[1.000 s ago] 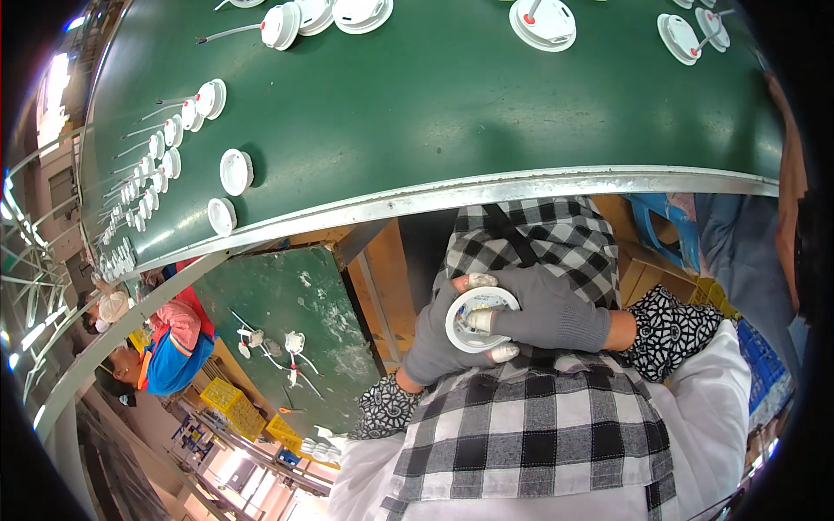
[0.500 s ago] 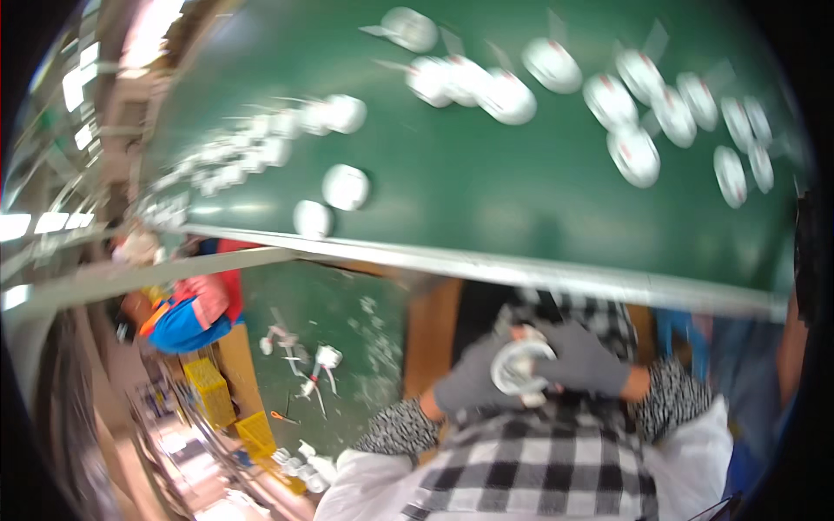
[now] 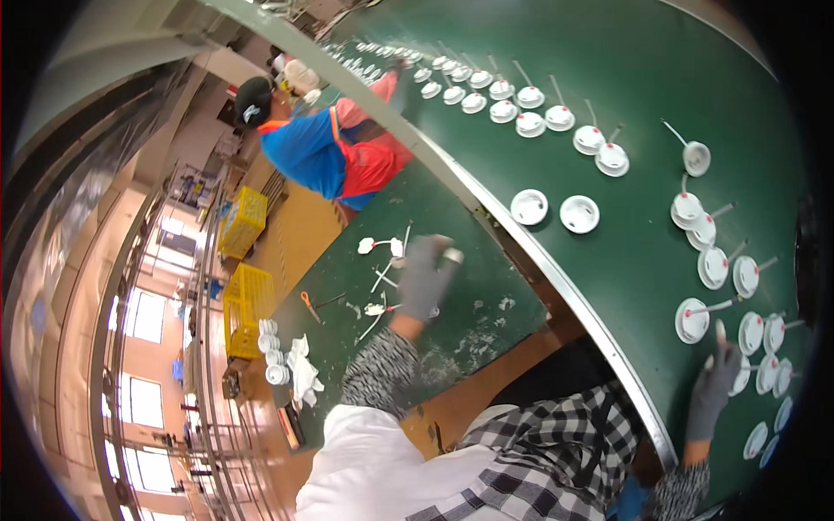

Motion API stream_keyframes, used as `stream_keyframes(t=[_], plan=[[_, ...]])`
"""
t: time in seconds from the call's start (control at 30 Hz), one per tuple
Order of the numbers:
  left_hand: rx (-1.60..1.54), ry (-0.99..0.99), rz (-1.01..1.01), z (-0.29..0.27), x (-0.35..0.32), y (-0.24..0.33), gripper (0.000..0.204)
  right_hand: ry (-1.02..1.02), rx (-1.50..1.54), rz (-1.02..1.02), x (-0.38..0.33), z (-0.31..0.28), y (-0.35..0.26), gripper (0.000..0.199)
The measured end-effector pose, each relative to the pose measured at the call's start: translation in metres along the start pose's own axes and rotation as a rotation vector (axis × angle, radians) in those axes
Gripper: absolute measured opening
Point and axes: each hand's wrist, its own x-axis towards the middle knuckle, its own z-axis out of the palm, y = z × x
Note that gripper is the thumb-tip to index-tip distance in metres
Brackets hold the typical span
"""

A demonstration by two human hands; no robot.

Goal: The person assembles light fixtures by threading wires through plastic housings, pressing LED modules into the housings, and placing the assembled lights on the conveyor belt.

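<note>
My left hand (image 3: 426,278), in a grey glove with bare or pale fingertips, hovers over or touches the side table beside small white parts with thin leads (image 3: 382,247). Motion blur and the hand's own back hide what its fingers hold, if anything. A second white part with leads (image 3: 375,309) lies just by the wrist. On the green work surface to the right, my gloved right hand (image 3: 716,382) has its index finger stretched out. It is right beside a white round cap-like piece (image 3: 740,375), and another with a red spot and a lead (image 3: 692,321) lies just beyond the fingertip.
Rows of similar white round pieces (image 3: 530,124) spread across the green surface (image 3: 608,260), behind a metal edge (image 3: 599,334). Orange-handled scissors (image 3: 310,306), stacked white cups (image 3: 276,373) and a white cloth (image 3: 303,372) are on the side table. A co-worker (image 3: 313,152) stands beyond, near yellow crates (image 3: 248,313).
My hands were together at my lap around a white ring-shaped piece. They have parted: left to the side table, right to the green surface. The view has swung left.
</note>
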Motion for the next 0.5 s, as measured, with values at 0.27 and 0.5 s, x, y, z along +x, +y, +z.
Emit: stream_keyframes(t=[0.27, 0.5], plan=[[0.516, -0.146, -0.159, -0.022, 0.041, -0.210, 0.029, -0.125, 0.415, 0.099, -0.017, -0.021, -0.089, 0.041], [0.362, -0.549, -0.289, -0.050, 0.025, -0.217, 0.026, -0.213, 0.477, 0.138, -0.025, -0.029, -0.116, 0.023]])
